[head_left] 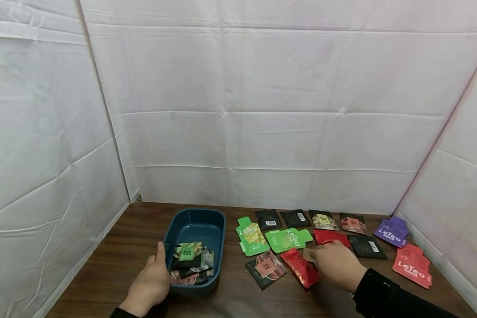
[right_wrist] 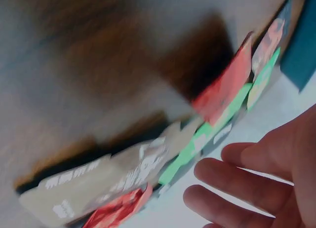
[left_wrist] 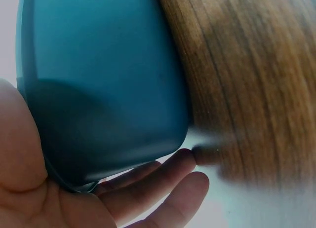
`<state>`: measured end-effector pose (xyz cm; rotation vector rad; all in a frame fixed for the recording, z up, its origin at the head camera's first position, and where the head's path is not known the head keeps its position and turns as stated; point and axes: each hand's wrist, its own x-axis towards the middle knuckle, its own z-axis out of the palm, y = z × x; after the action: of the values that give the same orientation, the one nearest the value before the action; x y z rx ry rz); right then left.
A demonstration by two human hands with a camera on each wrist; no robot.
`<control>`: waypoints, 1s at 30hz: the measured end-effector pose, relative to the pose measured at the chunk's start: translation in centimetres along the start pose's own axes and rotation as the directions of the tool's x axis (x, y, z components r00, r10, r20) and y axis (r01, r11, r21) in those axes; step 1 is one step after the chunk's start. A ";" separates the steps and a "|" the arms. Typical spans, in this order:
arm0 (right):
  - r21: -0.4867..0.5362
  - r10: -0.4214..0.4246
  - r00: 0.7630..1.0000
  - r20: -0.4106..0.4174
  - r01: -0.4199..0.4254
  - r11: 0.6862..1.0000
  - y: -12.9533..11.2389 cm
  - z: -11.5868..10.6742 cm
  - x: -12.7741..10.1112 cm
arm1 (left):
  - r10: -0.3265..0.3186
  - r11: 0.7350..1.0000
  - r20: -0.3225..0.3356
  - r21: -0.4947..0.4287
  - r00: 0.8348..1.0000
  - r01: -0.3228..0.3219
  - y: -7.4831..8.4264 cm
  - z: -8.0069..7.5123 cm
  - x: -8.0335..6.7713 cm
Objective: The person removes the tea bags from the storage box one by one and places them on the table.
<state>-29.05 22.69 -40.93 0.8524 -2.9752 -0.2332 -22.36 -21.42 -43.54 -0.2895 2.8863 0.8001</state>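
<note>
A dark blue tray (head_left: 218,229) sits on the wooden table (head_left: 119,247) with several tea sachets (head_left: 191,260) piled in its near end. My left hand (head_left: 153,276) grips the tray's near left corner, thumb over the rim. In the left wrist view its fingers (left_wrist: 153,183) curl under the tray's wall (left_wrist: 103,90). My right hand (head_left: 334,263) hovers over loose sachets right of the tray, fingers straight, holding nothing. Its fingertips are next to a brown sachet (head_left: 308,255) and a red sachet (head_left: 300,267). The right wrist view shows the fingers (right_wrist: 237,181) spread above the brown sachet (right_wrist: 98,183).
More sachets lie spread across the table: green ones (head_left: 288,238), a black and red one (head_left: 267,268), a row of dark ones (head_left: 295,218) at the back, a purple one (head_left: 391,231) and a red one (head_left: 412,265) at far right. White sheets (head_left: 262,110) wall the table in.
</note>
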 end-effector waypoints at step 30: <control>-0.290 -0.327 0.825 -0.461 0.209 0.934 -17.8 -5.8 13.4 | 0.051 0.998 -0.069 0.034 0.996 -0.048 0.1 0.3 -0.5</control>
<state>-30.66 -0.12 -38.06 1.1034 -2.2874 -0.2988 -21.85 -21.09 -43.64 -0.2481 2.9796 0.7647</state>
